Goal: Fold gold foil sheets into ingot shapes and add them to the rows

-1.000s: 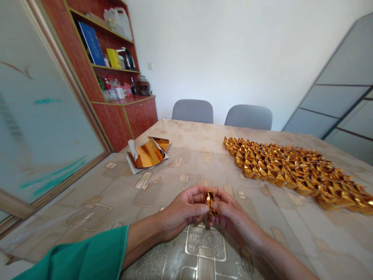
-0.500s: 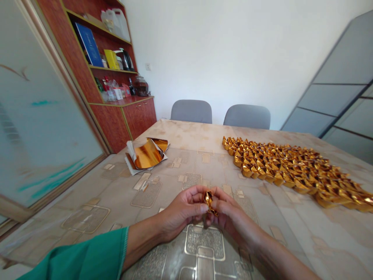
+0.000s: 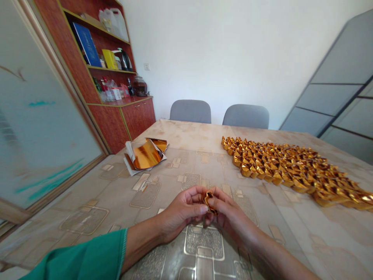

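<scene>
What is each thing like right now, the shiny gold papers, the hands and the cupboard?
small half-folded gold foil piece: pinched between left hand and right hand.
left hand: fingers shut on it.
right hand: fingers shut on it.
folded gold foil shapes: in rows on the beige patterned table.
stack of flat gold foil sheets: unfolded, top sheet curling up.
red-brown wooden cabinet doors: shut.
two grey chairs: empty.

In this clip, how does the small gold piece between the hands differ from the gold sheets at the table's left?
The folded gold piece is small and creased compact; the gold sheets are larger and open, the top one curling. The piece is pinched between the left hand and right hand above the table; the sheets lie on it untouched. Both are shiny gold foil.
</scene>
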The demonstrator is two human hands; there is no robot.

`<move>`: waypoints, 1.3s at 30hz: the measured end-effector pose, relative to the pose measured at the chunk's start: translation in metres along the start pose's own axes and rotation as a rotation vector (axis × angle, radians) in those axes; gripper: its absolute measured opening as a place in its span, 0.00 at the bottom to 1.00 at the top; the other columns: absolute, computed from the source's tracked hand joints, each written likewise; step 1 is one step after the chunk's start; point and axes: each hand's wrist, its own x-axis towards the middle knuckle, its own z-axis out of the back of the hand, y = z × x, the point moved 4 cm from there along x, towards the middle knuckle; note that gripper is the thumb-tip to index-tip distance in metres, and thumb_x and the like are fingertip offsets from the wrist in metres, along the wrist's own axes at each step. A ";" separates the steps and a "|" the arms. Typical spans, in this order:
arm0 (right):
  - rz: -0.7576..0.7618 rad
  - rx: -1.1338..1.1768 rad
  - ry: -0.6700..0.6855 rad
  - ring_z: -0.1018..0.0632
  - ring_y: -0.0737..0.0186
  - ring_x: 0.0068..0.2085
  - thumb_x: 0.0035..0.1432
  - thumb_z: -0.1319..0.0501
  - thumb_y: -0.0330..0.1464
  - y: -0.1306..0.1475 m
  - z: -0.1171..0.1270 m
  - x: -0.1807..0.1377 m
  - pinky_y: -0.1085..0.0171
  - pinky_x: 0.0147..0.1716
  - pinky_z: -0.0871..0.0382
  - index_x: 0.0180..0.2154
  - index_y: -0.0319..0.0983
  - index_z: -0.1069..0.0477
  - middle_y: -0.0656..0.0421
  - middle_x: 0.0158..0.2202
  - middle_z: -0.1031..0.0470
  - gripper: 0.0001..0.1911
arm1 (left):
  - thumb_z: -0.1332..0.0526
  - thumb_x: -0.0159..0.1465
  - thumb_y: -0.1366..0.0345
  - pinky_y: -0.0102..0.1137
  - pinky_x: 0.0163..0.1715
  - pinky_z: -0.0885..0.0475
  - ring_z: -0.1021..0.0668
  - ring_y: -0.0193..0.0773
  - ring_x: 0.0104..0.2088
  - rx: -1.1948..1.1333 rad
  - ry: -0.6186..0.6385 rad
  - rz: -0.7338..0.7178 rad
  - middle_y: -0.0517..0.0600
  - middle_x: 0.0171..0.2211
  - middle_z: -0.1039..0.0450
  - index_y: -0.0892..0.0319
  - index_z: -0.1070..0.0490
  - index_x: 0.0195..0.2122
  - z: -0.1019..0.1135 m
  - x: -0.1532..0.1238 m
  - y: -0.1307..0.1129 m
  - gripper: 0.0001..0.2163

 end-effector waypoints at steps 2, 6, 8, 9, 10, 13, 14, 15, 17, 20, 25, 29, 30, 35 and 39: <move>0.010 0.009 0.017 0.27 0.66 0.30 0.58 0.36 0.35 0.000 0.001 0.001 0.66 0.29 0.35 0.37 0.39 0.33 0.60 0.32 0.27 0.08 | 0.29 0.54 0.69 0.23 0.23 0.36 0.24 0.31 0.25 -0.068 -0.016 0.025 0.48 0.30 0.26 0.61 0.28 0.45 0.000 0.000 -0.002 0.18; 0.005 0.024 0.017 0.32 0.69 0.27 0.57 0.35 0.35 0.001 0.001 0.000 0.67 0.29 0.35 0.36 0.39 0.33 0.63 0.29 0.30 0.09 | 0.30 0.56 0.69 0.26 0.27 0.30 0.24 0.30 0.26 -0.173 -0.084 0.053 0.48 0.31 0.25 0.61 0.28 0.44 0.004 0.000 -0.005 0.14; 0.003 0.028 0.011 0.33 0.69 0.27 0.57 0.34 0.35 0.001 0.001 -0.001 0.67 0.28 0.35 0.35 0.39 0.33 0.64 0.28 0.32 0.10 | 0.31 0.57 0.68 0.29 0.29 0.28 0.22 0.35 0.29 -0.164 -0.082 0.057 0.51 0.35 0.24 0.60 0.29 0.44 0.005 0.000 -0.005 0.14; 0.001 0.024 0.006 0.33 0.69 0.27 0.57 0.34 0.36 0.000 0.000 -0.002 0.67 0.28 0.34 0.35 0.39 0.33 0.64 0.28 0.32 0.10 | 0.31 0.58 0.67 0.31 0.30 0.28 0.21 0.37 0.30 -0.149 -0.068 0.059 0.52 0.35 0.24 0.60 0.29 0.44 0.005 0.000 -0.004 0.14; -0.003 0.017 -0.002 0.33 0.69 0.27 0.57 0.34 0.37 0.000 0.000 -0.002 0.67 0.28 0.34 0.35 0.39 0.33 0.64 0.28 0.33 0.11 | 0.32 0.58 0.66 0.32 0.30 0.27 0.21 0.38 0.30 -0.135 -0.049 0.062 0.53 0.35 0.24 0.61 0.29 0.45 0.005 0.001 -0.002 0.14; -0.008 -0.017 -0.032 0.32 0.70 0.27 0.58 0.34 0.39 -0.002 0.000 0.000 0.68 0.27 0.35 0.35 0.39 0.34 0.63 0.28 0.32 0.13 | 0.32 0.59 0.66 0.34 0.32 0.28 0.21 0.40 0.30 -0.117 0.005 0.071 0.53 0.34 0.24 0.62 0.29 0.45 0.004 0.001 0.002 0.14; -0.007 -0.028 -0.041 0.32 0.70 0.26 0.58 0.34 0.39 -0.003 0.001 0.000 0.68 0.27 0.36 0.35 0.39 0.34 0.63 0.27 0.32 0.13 | 0.32 0.58 0.66 0.34 0.33 0.28 0.21 0.39 0.29 -0.117 0.009 0.073 0.53 0.33 0.25 0.62 0.29 0.44 0.005 0.002 0.003 0.14; -0.005 -0.038 -0.048 0.32 0.70 0.26 0.58 0.34 0.39 -0.003 0.001 0.001 0.68 0.26 0.36 0.35 0.38 0.34 0.63 0.27 0.32 0.13 | 0.31 0.58 0.66 0.33 0.33 0.29 0.21 0.38 0.29 -0.120 0.005 0.074 0.53 0.32 0.25 0.63 0.28 0.44 0.005 0.002 0.004 0.14; -0.007 -0.047 -0.054 0.33 0.70 0.25 0.58 0.34 0.39 -0.003 0.002 0.002 0.68 0.26 0.36 0.35 0.38 0.34 0.62 0.27 0.31 0.13 | 0.31 0.57 0.66 0.31 0.32 0.30 0.23 0.35 0.29 -0.138 -0.013 0.077 0.51 0.31 0.26 0.63 0.28 0.42 0.007 0.002 0.004 0.13; -0.005 0.004 -0.014 0.32 0.69 0.26 0.59 0.36 0.40 -0.002 0.004 0.002 0.66 0.27 0.33 0.36 0.38 0.33 0.62 0.29 0.31 0.13 | 0.29 0.56 0.68 0.26 0.30 0.32 0.27 0.29 0.26 -0.203 -0.064 0.076 0.47 0.28 0.28 0.62 0.26 0.40 0.010 0.002 0.003 0.12; 0.031 0.073 0.059 0.30 0.67 0.28 0.63 0.41 0.42 0.005 0.005 0.000 0.62 0.31 0.29 0.36 0.38 0.33 0.59 0.33 0.30 0.12 | 0.27 0.53 0.69 0.25 0.31 0.31 0.28 0.27 0.26 -0.214 -0.152 -0.002 0.48 0.30 0.26 0.62 0.26 0.39 0.016 0.004 -0.002 0.14; 0.011 0.050 0.069 0.29 0.67 0.28 0.61 0.39 0.39 0.006 0.003 0.000 0.61 0.31 0.30 0.36 0.39 0.34 0.59 0.33 0.28 0.10 | 0.28 0.54 0.68 0.23 0.29 0.32 0.28 0.27 0.25 -0.124 -0.142 -0.053 0.47 0.27 0.27 0.62 0.26 0.38 0.015 0.004 -0.005 0.13; 0.006 0.044 0.067 0.29 0.67 0.28 0.60 0.39 0.37 0.006 0.003 0.000 0.61 0.32 0.30 0.37 0.39 0.35 0.59 0.33 0.27 0.09 | 0.28 0.55 0.67 0.23 0.28 0.33 0.28 0.27 0.25 -0.094 -0.134 -0.064 0.47 0.26 0.27 0.62 0.27 0.38 0.013 0.003 -0.005 0.12; 0.005 0.008 0.010 0.28 0.68 0.28 0.57 0.38 0.32 0.004 0.004 0.001 0.64 0.30 0.31 0.35 0.39 0.37 0.61 0.30 0.26 0.08 | 0.27 0.53 0.66 0.23 0.26 0.34 0.28 0.27 0.25 0.012 -0.131 -0.082 0.47 0.28 0.25 0.62 0.28 0.37 0.009 0.001 -0.006 0.13; 0.010 -0.009 0.001 0.28 0.67 0.28 0.57 0.39 0.33 0.004 0.005 0.001 0.65 0.30 0.32 0.35 0.39 0.37 0.60 0.31 0.25 0.07 | 0.27 0.53 0.65 0.23 0.27 0.35 0.29 0.26 0.24 0.040 -0.150 -0.080 0.46 0.27 0.26 0.62 0.28 0.37 0.009 0.002 -0.006 0.14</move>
